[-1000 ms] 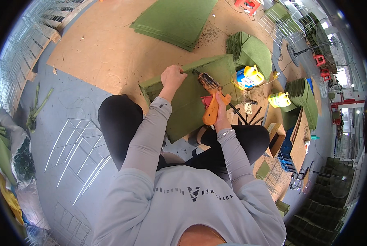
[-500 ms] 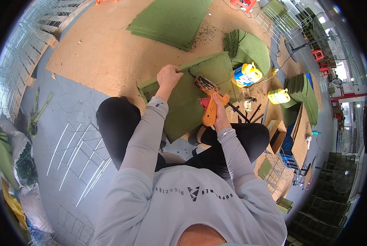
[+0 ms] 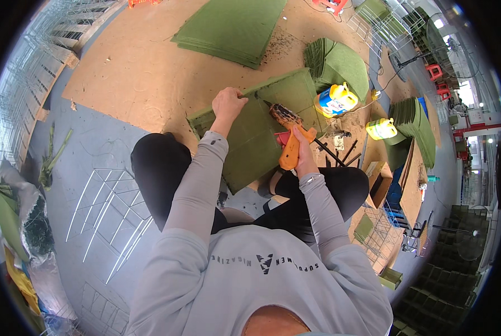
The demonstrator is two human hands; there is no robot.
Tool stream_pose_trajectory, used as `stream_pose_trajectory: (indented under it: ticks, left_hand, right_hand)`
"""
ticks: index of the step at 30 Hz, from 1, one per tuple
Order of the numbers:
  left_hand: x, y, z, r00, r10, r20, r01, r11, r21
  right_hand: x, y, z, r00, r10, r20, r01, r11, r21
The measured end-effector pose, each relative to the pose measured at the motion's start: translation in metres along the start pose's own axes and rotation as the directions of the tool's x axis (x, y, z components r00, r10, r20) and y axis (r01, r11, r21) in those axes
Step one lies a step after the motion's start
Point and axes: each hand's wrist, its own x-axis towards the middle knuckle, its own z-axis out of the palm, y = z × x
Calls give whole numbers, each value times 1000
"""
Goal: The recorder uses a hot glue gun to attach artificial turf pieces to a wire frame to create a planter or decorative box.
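A green felt panel (image 3: 251,147) with a raised rim along its far side lies tilted between my knees. At that far rim, my left hand (image 3: 228,106) has its fingers closed, pinching the felt edge. My right hand (image 3: 306,159) is wrapped round the handle of an orange glue gun (image 3: 290,151) with a red trigger. Dark residue coats the gun's front, and its nozzle points toward the rim, just right of my left fingers. A black glue stick (image 3: 327,150) sticks out behind the gun.
Stacked green felt sheets (image 3: 228,33) and curved felt pieces (image 3: 340,67) lie beyond on brown board. Yellow jugs (image 3: 336,101) stand at the right, near loose black sticks (image 3: 350,151). A white wire frame (image 3: 110,207) rests on the grey floor at left.
The glue gun has shifted slightly right and toward me, its nozzle drawing back from the rim. My left hand stays at nearly the same place on the felt edge.
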Motion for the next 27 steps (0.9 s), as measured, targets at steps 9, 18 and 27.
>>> stream_pose_trajectory:
  ticks: [9,18,27]
  left_hand:
    - [-2,3,1,1000,14,3,-14,1000,19]
    - [-1,0,0,1000,-26,14,26,1000,3]
    - [-3,1,1,999,26,-20,-26,1000,11]
  right_hand:
    - [3,-1,22,999,14,50,-15,1000,23]
    - [-6,1,18,999,12,50,-12,1000,0]
    - [2,-5,22,999,12,38,-12,1000,4]
